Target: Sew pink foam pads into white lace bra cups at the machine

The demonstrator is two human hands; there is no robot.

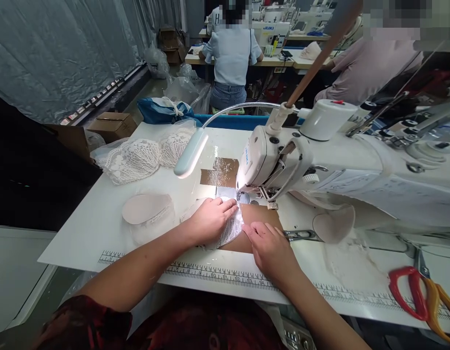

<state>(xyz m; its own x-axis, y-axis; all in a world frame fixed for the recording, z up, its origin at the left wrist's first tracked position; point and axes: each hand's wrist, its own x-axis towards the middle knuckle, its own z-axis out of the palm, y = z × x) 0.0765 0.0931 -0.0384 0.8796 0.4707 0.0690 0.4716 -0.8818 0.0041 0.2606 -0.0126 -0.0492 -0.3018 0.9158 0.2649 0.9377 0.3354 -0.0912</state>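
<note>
A white lace bra cup (231,230) lies under the needle area of the white sewing machine (259,155), on a brown patch of the table. My left hand (213,219) is on top of the cup, closed on it, its fingertips close to the presser foot (242,197). At the cup's right edge, my right hand (267,240) pinches the fabric between thumb and fingers. The left thumb and the cup's underside are hidden. Right of my right hand lies a metal tool with a dark tip (301,236), its kind unclear.
Lace cups (132,160) lie at the back left, beige cups (148,211) nearer. A lamp (191,153) hangs over the table (82,228). At right are a beige cup (336,223) and red-and-orange-handled scissors (409,294). Two people (230,58) sit beyond.
</note>
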